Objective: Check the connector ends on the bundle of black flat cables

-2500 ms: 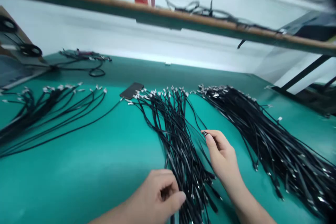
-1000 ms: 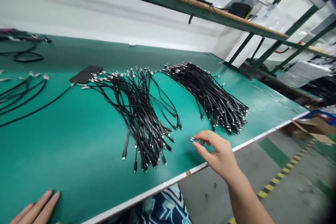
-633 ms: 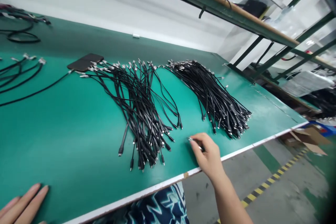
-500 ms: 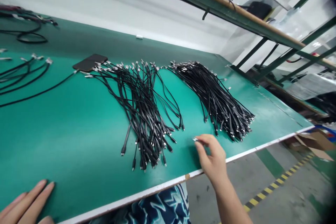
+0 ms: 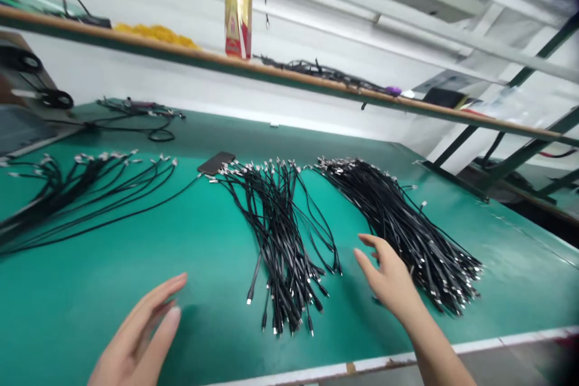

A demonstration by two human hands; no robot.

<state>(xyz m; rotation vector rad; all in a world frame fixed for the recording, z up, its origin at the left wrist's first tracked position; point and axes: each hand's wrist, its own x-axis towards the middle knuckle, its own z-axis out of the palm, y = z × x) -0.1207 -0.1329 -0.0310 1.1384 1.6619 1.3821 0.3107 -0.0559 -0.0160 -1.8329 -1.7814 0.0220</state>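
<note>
Basically, left hand (image 5: 123, 353) and right hand (image 5: 389, 280) both spread, thumbs off fingers, nothing visible in either. Middle cable bundle (image 5: 287, 235) lies between and beyond them: probably light, floppy, prone to fanning out; best gripped mid-length, off the plugs. Thin black leads, dark plugs near, silvery ends far. Denser bundle (image 5: 402, 217) just past my right; black slab (image 5: 217, 163) farther, past my left.

The green surface (image 5: 212, 271), its near edge white and chipped, bears three bundles of black cables: one at left (image 5: 85, 184), one in the middle (image 5: 284, 223), one at right (image 5: 402, 217). A dark flat phone-like slab (image 5: 217, 163) lies by the middle bundle's far end. Tangled cords (image 5: 136, 110) lie far left.
</note>
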